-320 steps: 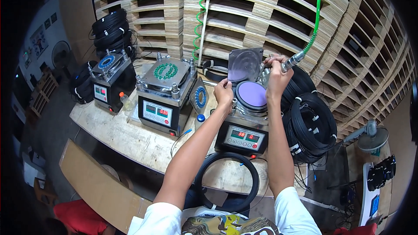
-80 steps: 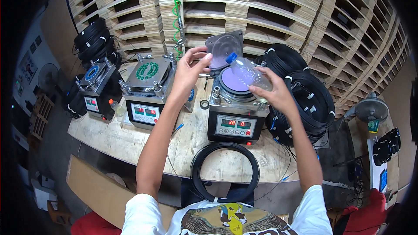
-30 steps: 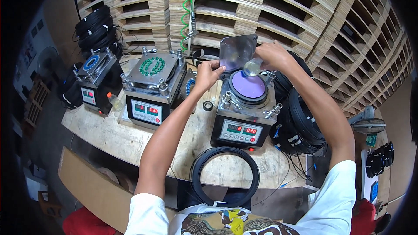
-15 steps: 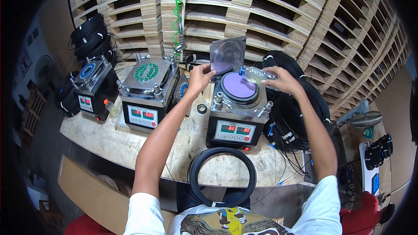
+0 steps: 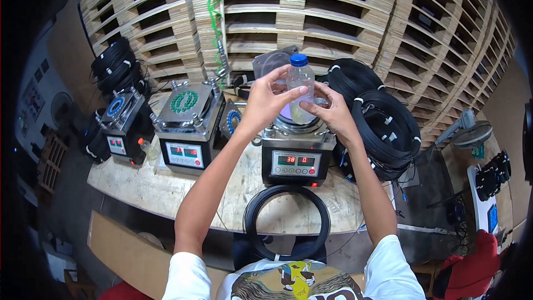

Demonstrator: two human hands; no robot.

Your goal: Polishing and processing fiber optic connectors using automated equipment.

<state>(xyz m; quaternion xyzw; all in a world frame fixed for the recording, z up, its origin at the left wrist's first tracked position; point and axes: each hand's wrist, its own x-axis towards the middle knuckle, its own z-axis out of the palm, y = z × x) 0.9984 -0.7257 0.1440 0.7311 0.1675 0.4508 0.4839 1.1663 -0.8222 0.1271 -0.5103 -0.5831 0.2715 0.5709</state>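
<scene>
Both of my hands are closed on a clear plastic bottle (image 5: 300, 80) with a blue cap, held upright with a little pale liquid low inside. My left hand (image 5: 267, 100) grips its left side, thumb across the front. My right hand (image 5: 334, 112) holds the other side lower down. Beneath and behind the bottle stands a benchtop polishing machine (image 5: 292, 175) with a lit display. Its round purple pad (image 5: 287, 113) is mostly hidden by the bottle and hands. A transparent square plate (image 5: 266, 64) stands tilted up behind the left hand.
Two similar machines, one with a green-ringed plate (image 5: 184, 101) and one with a blue ring (image 5: 115, 106), stand to the left. An orange-capped bottle (image 5: 149, 149) sits between them. Black cable coils (image 5: 387, 123) pile up right; another coil (image 5: 249, 218) overhangs the wooden bench's (image 5: 225, 205) front edge.
The bottle has gone from tilted over the purple pad in my right hand to upright between both hands. My left hand has left the transparent plate and taken hold of the bottle.
</scene>
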